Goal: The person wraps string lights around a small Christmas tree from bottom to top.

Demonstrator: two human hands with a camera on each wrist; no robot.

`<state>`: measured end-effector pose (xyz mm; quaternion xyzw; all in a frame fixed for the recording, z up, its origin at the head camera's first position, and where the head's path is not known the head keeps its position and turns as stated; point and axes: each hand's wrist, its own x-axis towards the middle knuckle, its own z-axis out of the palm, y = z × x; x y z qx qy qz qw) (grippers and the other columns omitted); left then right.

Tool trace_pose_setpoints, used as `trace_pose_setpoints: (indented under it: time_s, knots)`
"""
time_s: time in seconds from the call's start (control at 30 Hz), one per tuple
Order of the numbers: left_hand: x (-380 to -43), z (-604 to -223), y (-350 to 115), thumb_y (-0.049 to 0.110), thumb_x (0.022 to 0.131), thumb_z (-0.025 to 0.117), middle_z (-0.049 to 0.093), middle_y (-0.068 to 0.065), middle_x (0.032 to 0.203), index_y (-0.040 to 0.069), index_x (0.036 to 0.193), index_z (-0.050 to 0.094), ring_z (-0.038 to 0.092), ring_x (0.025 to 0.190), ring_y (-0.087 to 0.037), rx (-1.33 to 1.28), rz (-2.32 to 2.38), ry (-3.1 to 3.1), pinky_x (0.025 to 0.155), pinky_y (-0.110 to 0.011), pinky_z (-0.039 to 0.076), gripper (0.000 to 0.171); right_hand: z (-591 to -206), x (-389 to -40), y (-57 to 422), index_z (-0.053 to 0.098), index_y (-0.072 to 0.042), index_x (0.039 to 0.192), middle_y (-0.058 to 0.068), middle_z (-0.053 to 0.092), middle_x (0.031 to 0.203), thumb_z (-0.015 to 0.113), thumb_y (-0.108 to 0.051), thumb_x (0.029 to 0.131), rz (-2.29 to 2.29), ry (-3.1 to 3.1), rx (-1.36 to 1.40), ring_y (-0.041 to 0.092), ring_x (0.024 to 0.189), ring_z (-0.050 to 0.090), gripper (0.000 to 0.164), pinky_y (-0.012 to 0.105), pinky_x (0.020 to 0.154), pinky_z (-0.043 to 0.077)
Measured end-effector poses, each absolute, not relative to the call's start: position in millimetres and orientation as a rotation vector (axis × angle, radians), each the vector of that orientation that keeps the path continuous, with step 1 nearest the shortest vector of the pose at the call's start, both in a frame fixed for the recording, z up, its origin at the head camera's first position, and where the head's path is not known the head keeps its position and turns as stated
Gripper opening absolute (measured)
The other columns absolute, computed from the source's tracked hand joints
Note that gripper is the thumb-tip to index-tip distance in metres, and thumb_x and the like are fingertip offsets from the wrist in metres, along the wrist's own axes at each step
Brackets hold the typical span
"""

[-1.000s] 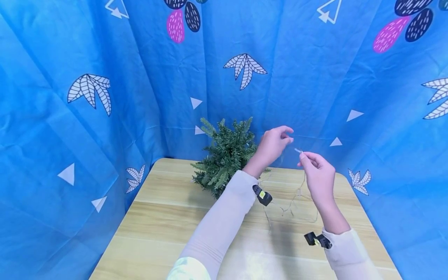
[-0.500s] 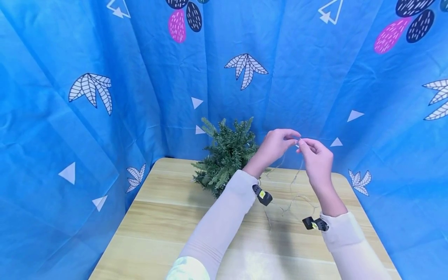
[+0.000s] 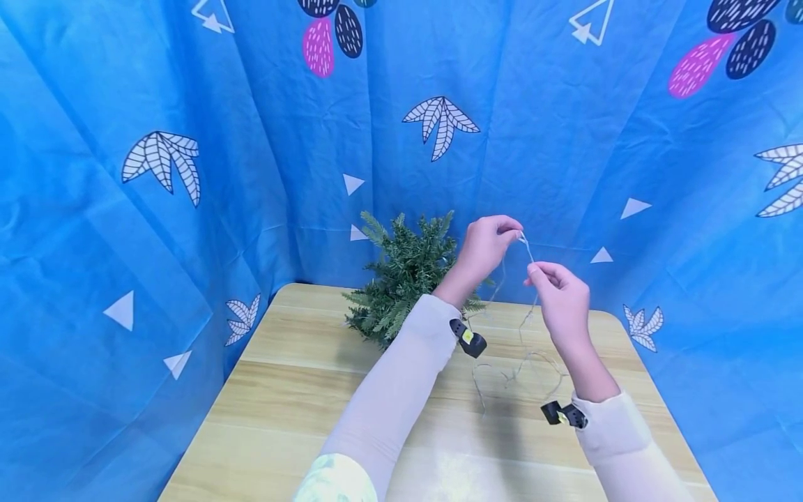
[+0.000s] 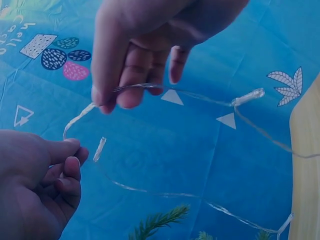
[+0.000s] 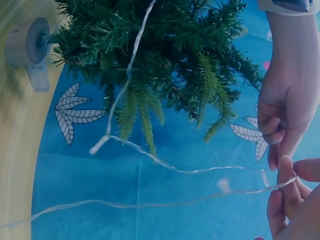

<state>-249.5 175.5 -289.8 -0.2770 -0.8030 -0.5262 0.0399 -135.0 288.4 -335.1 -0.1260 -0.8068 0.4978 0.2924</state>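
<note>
A string of fairy lights [image 4: 248, 96] on thin clear wire hangs between the hands, its small tube-shaped bulbs spaced along it. My left hand [image 3: 483, 244] pinches the wire between thumb and fingertips, to the right of a small artificial pine tree [image 3: 408, 279]. Slightly lower and to the right, my right hand [image 3: 564, 300] pinches the same wire between thumb and index finger, and a short stretch runs between both grips. In the left wrist view another strand hangs below the right hand [image 4: 145, 45]. From the hands, wire drops to the tabletop in loose loops.
The wooden table [image 3: 301, 432] carries the tree near its back edge. Blue patterned cloth [image 3: 533, 104] hangs behind and on both sides. In the right wrist view, a round pale base [image 5: 25, 42] stands at the tree's foot.
The hands come together at the wire, then draw apart. My left hand now pinches the wire and has risen left; my right hand has shifted slightly left and down since meeting it.
</note>
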Motion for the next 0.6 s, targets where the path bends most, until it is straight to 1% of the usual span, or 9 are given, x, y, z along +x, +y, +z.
trace_pose_setpoints:
  time_s: [0.03,0.13,0.2,0.27,0.3,0.37,0.47,0.6]
  knots:
    - [-249.9,-289.1,174.8,0.021,0.100,0.064,0.075,0.008,0.101,0.018,0.107,0.076,0.062,0.076,-0.007,-0.841,-1.625,-2.456,0.063,-0.019,0.048,0.014,-336.1,-135.0,288.3,0.074,-0.011,0.115,-0.015,0.071,0.080,0.064,-0.045,0.098,1.327,-2.150,-0.333,0.011,0.079,0.058,0.040,0.028,0.063,0.040]
    - [-251.0,-287.8,173.2,0.020,0.101,0.063,0.075,0.006,0.103,0.017,0.110,0.075,0.065,0.082,-0.005,-0.833,-1.638,-2.454,0.066,-0.019,0.049,0.015,-337.1,-137.2,288.6,0.074,-0.012,0.114,-0.012,0.072,0.080,0.064,-0.045,0.098,1.315,-2.153,-0.321,0.011,0.075,0.057,0.039,0.028,0.059,0.039]
    - [-251.0,-288.2,172.7,0.020,0.101,0.064,0.074,0.006,0.103,0.018,0.114,0.074,0.065,0.081,-0.007,-0.834,-1.625,-2.472,0.065,-0.020,0.050,0.017,-336.1,-140.5,289.0,0.074,-0.012,0.113,-0.011,0.072,0.080,0.064,-0.046,0.098,1.307,-2.148,-0.312,0.012,0.069,0.054,0.039,0.028,0.053,0.037]
    - [-251.2,-289.5,172.9,0.020,0.100,0.065,0.074,0.006,0.102,0.019,0.118,0.073,0.065,0.081,-0.007,-0.845,-1.598,-2.496,0.064,-0.021,0.050,0.019,-333.9,-145.0,289.9,0.074,-0.012,0.113,-0.010,0.072,0.081,0.064,-0.047,0.097,1.295,-2.146,-0.305,0.012,0.068,0.053,0.039,0.029,0.050,0.035]
    - [-250.9,-290.4,173.2,0.020,0.100,0.065,0.074,0.006,0.102,0.020,0.120,0.072,0.065,0.080,-0.008,-0.855,-1.580,-2.510,0.064,-0.021,0.050,0.021,-332.6,-147.4,290.5,0.074,-0.013,0.114,-0.009,0.072,0.082,0.063,-0.048,0.097,1.291,-2.145,-0.303,0.011,0.070,0.055,0.040,0.029,0.051,0.036]
    - [-250.4,-292.3,174.0,0.021,0.099,0.066,0.073,0.006,0.101,0.022,0.122,0.071,0.065,0.079,-0.009,-0.886,-1.541,-2.536,0.062,-0.022,0.050,0.024,-329.9,-152.2,291.4,0.074,-0.013,0.114,-0.008,0.072,0.082,0.063,-0.048,0.098,1.292,-2.141,-0.293,0.011,0.076,0.058,0.041,0.028,0.054,0.037]
    - [-249.4,-294.2,174.5,0.021,0.099,0.066,0.073,0.006,0.103,0.023,0.123,0.071,0.065,0.083,-0.008,-0.936,-1.493,-2.561,0.064,-0.021,0.051,0.025,-326.3,-158.8,292.5,0.073,-0.014,0.113,-0.006,0.072,0.083,0.062,-0.049,0.098,1.298,-2.139,-0.279,0.014,0.082,0.059,0.040,0.029,0.059,0.038]
    - [-250.0,-294.0,173.9,0.023,0.100,0.065,0.074,0.007,0.111,0.022,0.120,0.073,0.067,0.093,-0.007,-0.991,-1.449,-2.570,0.071,-0.020,0.053,0.022,-321.6,-165.2,293.0,0.073,-0.013,0.113,-0.001,0.072,0.087,0.062,-0.051,0.097,1.325,-2.127,-0.259,0.017,0.089,0.061,0.042,0.029,0.069,0.042]
